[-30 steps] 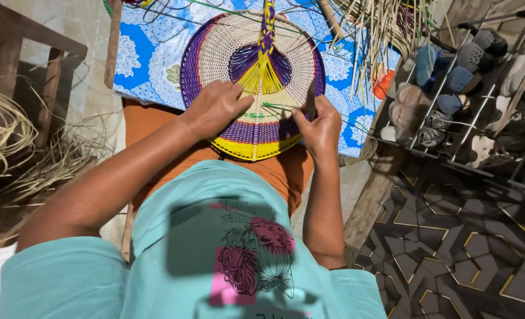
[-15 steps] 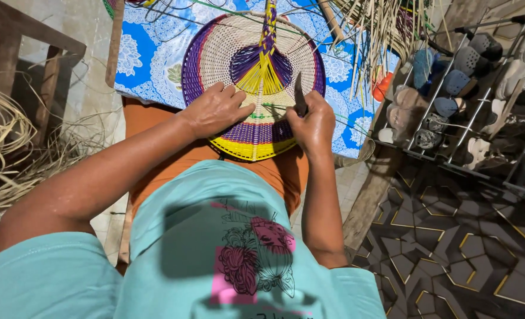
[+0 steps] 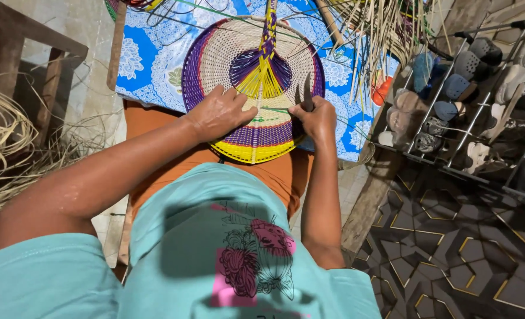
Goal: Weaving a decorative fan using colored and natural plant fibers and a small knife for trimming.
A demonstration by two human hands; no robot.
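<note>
- Woven fan (image 3: 239, 53) lies flat on your desk (image 3: 150, 59), its near rim overhanging your lap.
- Mostly done, by the look: natural centre, purple and yellow bands closed round the rim.
- Left hand (image 3: 218, 112) presses spread on the weave.
- Right hand (image 3: 316, 118) is closed around a dark blade (image 3: 307, 94).
- Left, seemingly: loose green strand (image 3: 274, 109) beside the blade.

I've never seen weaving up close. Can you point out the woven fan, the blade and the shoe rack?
Woven fan (image 3: 221, 56): head view, on its pale woven face.
Blade (image 3: 307, 93): head view, on the dark blade above the right hand.
Shoe rack (image 3: 451, 171): head view, on its lower metal rail.
</note>
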